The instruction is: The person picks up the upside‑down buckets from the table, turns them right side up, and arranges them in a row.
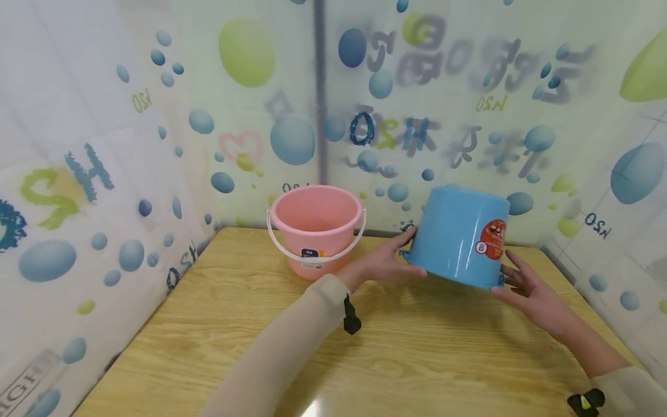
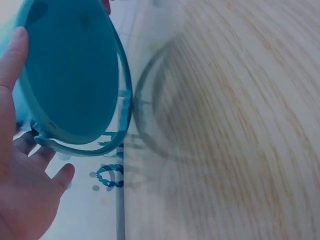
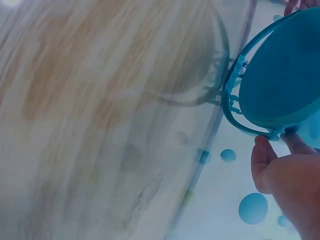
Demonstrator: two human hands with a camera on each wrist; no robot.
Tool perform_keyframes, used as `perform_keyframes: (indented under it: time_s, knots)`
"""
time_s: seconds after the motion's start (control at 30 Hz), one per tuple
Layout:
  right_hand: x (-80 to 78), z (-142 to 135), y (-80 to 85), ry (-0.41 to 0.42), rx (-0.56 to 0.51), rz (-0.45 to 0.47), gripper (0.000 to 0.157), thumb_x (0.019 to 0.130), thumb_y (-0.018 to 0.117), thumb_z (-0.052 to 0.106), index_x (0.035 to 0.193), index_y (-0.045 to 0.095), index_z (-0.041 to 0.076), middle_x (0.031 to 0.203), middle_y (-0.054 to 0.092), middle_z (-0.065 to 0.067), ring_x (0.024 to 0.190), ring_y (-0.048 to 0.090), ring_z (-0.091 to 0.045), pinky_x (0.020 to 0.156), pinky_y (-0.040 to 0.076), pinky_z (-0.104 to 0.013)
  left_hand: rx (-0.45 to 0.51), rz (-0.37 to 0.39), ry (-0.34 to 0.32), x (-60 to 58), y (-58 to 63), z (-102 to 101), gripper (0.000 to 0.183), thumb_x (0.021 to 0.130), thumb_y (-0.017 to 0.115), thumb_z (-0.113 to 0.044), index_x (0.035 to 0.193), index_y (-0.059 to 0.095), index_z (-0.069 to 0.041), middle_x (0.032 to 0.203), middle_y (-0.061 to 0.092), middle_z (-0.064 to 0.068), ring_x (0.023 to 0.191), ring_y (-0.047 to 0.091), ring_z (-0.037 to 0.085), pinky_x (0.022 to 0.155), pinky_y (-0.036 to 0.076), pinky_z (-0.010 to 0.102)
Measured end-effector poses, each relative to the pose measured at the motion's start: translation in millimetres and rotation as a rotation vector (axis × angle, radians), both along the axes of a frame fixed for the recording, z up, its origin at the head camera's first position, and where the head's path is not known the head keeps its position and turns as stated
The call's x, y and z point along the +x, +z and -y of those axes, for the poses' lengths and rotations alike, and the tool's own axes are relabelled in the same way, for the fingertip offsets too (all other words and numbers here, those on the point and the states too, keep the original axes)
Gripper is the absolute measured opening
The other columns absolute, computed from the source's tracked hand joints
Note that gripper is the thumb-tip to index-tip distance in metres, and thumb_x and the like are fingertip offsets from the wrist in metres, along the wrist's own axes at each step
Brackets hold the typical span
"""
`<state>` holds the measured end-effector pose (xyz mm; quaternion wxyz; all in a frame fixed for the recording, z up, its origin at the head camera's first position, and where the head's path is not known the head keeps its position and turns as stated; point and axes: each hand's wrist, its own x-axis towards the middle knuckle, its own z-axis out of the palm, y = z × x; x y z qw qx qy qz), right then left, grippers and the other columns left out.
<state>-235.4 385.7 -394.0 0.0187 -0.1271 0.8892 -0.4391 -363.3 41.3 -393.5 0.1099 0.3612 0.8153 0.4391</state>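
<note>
A blue bucket (image 1: pixel 458 234) with a red round label is held upside down and tilted above the right part of the table, between two hands. The left hand (image 1: pixel 388 260) grips it at its left side, thumb along the rim and fingers behind. At the opposite side, the right hand (image 1: pixel 539 298) holds it near the handle joint. In the left wrist view, the bucket's open mouth (image 2: pixel 75 75) faces the tabletop, its handle (image 2: pixel 125 110) hanging beside the rim. A pink bucket (image 1: pixel 315 231) with a white handle stands upright left of the left hand.
The wood-grain table (image 1: pixel 208 324) reflects the blue bucket. Behind it and at both sides hang pale curtains (image 1: pixel 250 116) printed with blue and green drops and lettering. A dark vertical bar (image 1: pixel 319 87) shows in the back curtain.
</note>
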Motion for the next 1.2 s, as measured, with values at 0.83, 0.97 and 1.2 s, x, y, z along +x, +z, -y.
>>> perform_keyframes:
  time_s: [0.83,0.97,1.2]
  knots:
    - [4.8,15,12.7,0.076,-0.255,-0.069,0.091,0.106,0.054,0.007,0.162,-0.008,0.043,0.162,0.027,-0.012,0.124,0.054,0.010,0.088,0.056,-0.021,0.156,-0.070,0.077,12.8,31.9,7,0.102,0.088,0.076,-0.054,0.158,0.002,-0.056,0.169,0.017,-0.012,0.150,0.034,0.028,0.112,0.043,0.054]
    - [3.9,16,13.7,0.048,-0.300,-0.089,0.092,0.104,0.055,0.002,0.163,-0.004,0.042,0.149,0.040,-0.008,0.119,0.062,0.003,0.085,0.058,-0.023,0.163,-0.065,0.086,13.7,34.7,9,0.108,0.085,0.079,-0.051,0.151,-0.005,-0.065,0.169,0.014,-0.015,0.152,0.032,0.030,0.112,0.042,0.057]
    - [2.0,19,17.0,0.034,-0.290,-0.129,0.097,0.101,0.059,-0.002,0.163,0.000,0.043,0.160,0.020,-0.011,0.117,0.060,0.005,0.082,0.060,-0.025,0.200,-0.101,0.008,10.1,34.7,11,0.103,0.090,0.078,-0.038,0.158,0.002,-0.057,0.168,0.020,-0.012,0.145,0.041,0.028,0.107,0.049,0.051]
